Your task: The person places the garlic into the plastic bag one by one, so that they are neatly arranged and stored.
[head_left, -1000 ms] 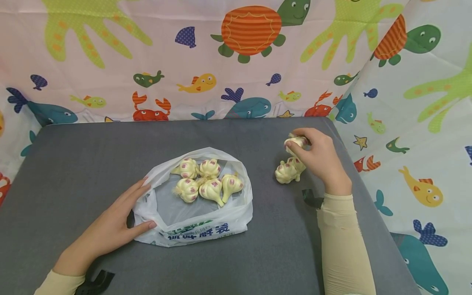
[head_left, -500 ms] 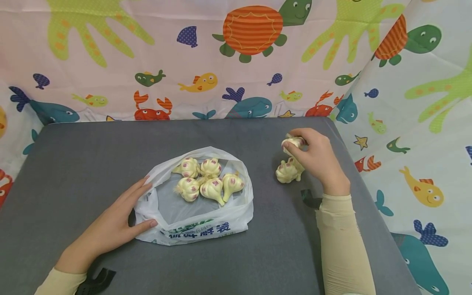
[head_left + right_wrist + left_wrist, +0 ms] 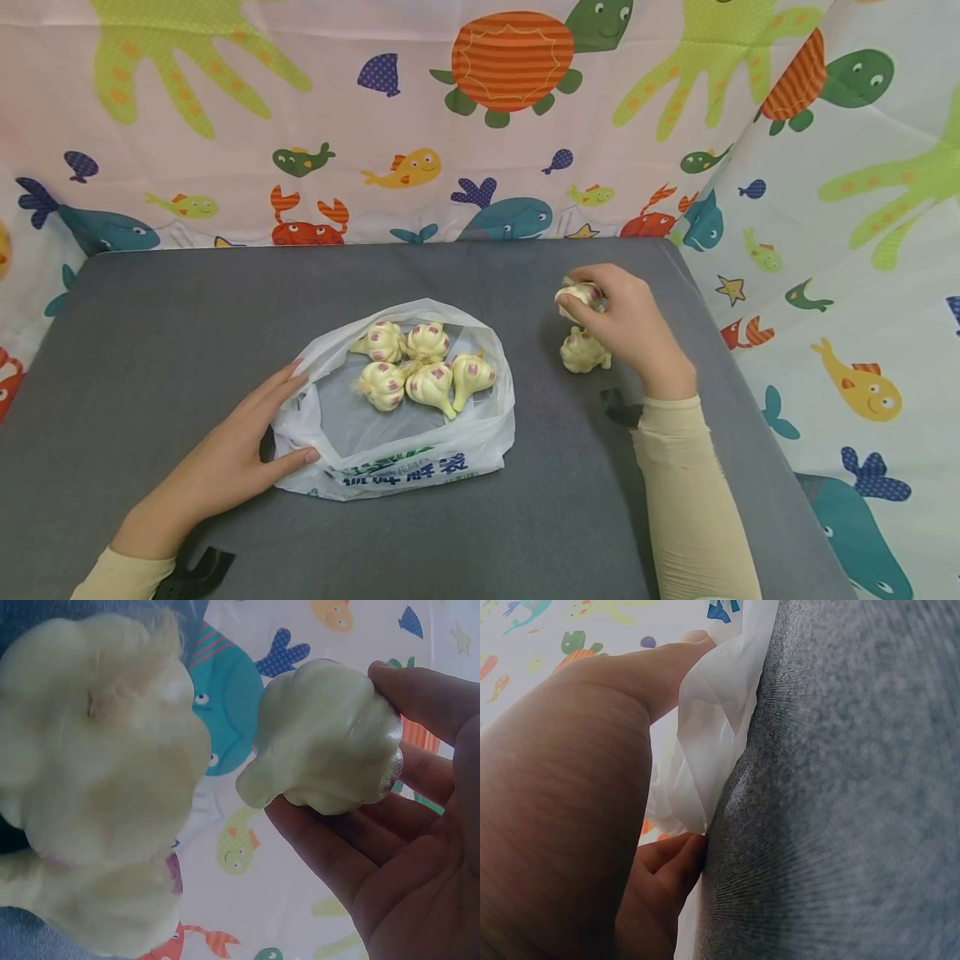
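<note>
In the head view my right hand holds a garlic bulb above the table, pinched between thumb and fingers. The right wrist view shows that garlic bulb gripped at its sides, its stem pointing left. Below it lies another garlic bulb; the right wrist view has two bulbs there, touching, the nearer garlic bulb large at left. My left hand rests against the left side of a white plastic bag, fingers and thumb extended and spread. Several garlic bulbs lie inside the open bag.
The grey table runs back to a curtain printed with sea animals, which also hangs along the right side. A dark curved strap piece sits at the left wrist, and another dark strap piece at the right.
My right hand has shifted left with the garlic bulb, away from the bulbs on the table. The left hand and the bag have stayed in place.
</note>
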Demonstrator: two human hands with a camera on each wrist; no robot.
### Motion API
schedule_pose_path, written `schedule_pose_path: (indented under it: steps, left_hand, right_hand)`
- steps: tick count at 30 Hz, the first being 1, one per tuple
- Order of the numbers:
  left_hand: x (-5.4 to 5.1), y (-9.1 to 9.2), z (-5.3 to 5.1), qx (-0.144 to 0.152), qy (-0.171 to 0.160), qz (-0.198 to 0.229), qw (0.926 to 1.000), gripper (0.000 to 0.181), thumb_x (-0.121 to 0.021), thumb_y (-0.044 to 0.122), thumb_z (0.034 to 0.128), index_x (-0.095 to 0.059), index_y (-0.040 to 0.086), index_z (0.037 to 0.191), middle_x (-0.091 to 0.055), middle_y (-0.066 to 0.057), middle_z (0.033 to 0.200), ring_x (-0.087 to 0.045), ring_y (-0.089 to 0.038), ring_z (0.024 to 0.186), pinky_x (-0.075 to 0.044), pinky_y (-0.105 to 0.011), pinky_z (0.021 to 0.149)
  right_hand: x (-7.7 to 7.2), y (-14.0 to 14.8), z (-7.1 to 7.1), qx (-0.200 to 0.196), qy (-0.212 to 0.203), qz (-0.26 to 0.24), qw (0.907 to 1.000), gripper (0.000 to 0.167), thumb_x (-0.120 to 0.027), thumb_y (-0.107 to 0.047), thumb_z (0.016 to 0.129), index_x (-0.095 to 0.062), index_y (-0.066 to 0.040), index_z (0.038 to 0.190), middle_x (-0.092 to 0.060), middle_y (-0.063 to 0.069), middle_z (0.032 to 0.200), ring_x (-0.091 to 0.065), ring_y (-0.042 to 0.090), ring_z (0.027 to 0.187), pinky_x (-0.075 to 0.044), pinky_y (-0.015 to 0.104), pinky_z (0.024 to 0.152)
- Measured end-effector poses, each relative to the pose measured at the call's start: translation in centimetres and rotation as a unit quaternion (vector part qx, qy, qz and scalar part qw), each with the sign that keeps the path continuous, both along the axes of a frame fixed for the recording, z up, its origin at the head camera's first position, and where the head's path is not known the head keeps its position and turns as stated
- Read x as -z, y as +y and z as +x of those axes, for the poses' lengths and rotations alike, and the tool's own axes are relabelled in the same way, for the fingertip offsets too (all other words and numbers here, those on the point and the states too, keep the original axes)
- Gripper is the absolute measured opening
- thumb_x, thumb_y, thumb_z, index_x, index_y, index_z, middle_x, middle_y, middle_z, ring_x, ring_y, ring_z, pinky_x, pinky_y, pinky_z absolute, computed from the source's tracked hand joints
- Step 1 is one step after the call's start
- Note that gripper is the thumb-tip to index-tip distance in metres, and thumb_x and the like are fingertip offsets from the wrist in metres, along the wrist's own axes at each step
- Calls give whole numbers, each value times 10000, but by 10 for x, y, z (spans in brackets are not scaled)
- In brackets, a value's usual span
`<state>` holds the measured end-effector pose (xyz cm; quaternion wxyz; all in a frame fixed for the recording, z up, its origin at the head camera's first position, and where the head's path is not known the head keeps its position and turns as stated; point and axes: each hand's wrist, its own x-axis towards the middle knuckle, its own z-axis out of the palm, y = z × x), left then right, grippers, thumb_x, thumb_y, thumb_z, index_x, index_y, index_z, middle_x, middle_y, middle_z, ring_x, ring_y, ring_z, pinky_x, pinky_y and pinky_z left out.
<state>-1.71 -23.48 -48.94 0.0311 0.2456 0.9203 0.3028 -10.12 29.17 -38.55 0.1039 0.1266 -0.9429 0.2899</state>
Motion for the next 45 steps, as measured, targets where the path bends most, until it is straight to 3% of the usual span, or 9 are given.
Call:
schedule_pose_path:
  steps: [2, 9, 18, 39, 45]
  left_hand:
    - [0, 0, 0, 3, 17, -2, 10000, 1040, -894, 438, 928, -283, 246, 1747, -196, -31, 1817, -294, -365, 1607, -269, -458, 1280]
    - [-1, 0, 0, -9, -138, 10, 9999, 1037, -884, 462, 931, -280, 248, 1747, -191, -46, 1817, -290, -412, 1599, -349, -768, 1137]
    - [-3, 1, -1, -28, -237, -13, 9997, 1039, -878, 483, 931, -280, 250, 1748, -192, -66, 1816, -291, -440, 1593, -351, -792, 1116]
    - [-1, 0, -1, -5, -144, -14, 9999, 1035, -880, 462, 934, -280, 241, 1747, -187, -42, 1818, -292, -407, 1597, -335, -733, 1174]
    - [0, 0, -1, 0, -121, -13, 9999, 1034, -884, 462, 931, -286, 245, 1745, -191, -38, 1817, -300, -406, 1594, -342, -735, 1168]
  right_hand:
    - [1, -3, 0, -43, -34, 4, 10000, 407, -798, -298, 1026, -732, -34, 1330, -724, 134, 1255, -635, 289, 1055, -552, 498, 876]
    - [4, -13, 0, -206, -135, 14, 9997, 387, -803, -286, 1026, -737, -57, 1331, -717, 113, 1285, -646, 278, 1075, -556, 489, 890]
    - [7, -20, 1, -440, 73, 57, 9990, 371, -821, -246, 1009, -748, -32, 1302, -725, 133, 1276, -653, 286, 1028, -555, 476, 871]
    - [1, -42, 8, -644, -130, 148, 9977, 397, -794, -315, 1026, -741, -69, 1333, -704, 104, 1340, -650, 275, 1113, -589, 513, 937]
    - [1, -47, 10, -750, -74, 164, 9970, 396, -811, -313, 1015, -746, -77, 1326, -708, 94, 1336, -661, 257, 1048, -595, 469, 874]
